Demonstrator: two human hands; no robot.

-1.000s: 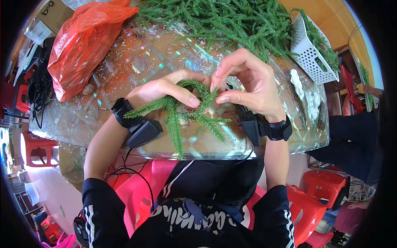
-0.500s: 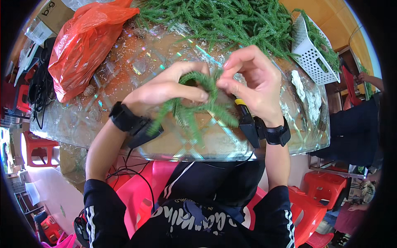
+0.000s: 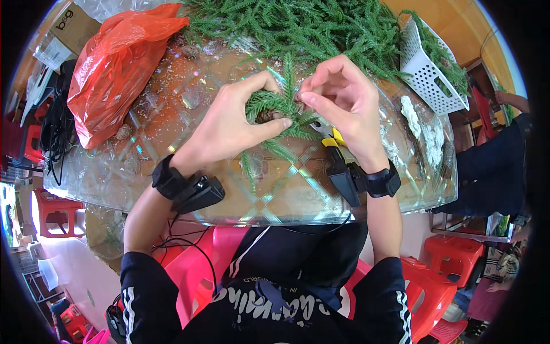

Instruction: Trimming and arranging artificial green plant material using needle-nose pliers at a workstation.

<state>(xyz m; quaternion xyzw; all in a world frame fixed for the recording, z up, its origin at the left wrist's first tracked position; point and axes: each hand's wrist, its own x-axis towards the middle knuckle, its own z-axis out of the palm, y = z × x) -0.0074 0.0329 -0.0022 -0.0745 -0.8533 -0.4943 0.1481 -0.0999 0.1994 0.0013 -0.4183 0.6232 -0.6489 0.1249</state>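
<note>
My left hand (image 3: 229, 117) is closed around a green artificial pine sprig (image 3: 279, 104), its thumb lying across the front. A brown pine cone (image 3: 267, 116) shows partly among the needles inside that grip. Close beside it, my right hand (image 3: 349, 106) pinches thumb and forefinger together at the sprig's right side. Whatever lies between those fingertips is too small to make out. Below my right hand, pliers (image 3: 334, 140) with yellow-and-black handles rest on the glass-topped table (image 3: 263, 209), partly covered by the hand and the black wrist device.
A heap of green sprigs (image 3: 303, 28) covers the far side. Right of it stands a white perforated basket (image 3: 427, 71) holding more. White-crusted pieces (image 3: 424, 129) lie at the right, a red plastic bag (image 3: 117, 71) at the left. A person in dark clothes (image 3: 490, 166) stands beyond the right edge.
The sprig has turned in my left hand: one tip now points away from me, and the pine cone shows. More of the pliers is visible. My right hand has shifted slightly left, still pinching.
</note>
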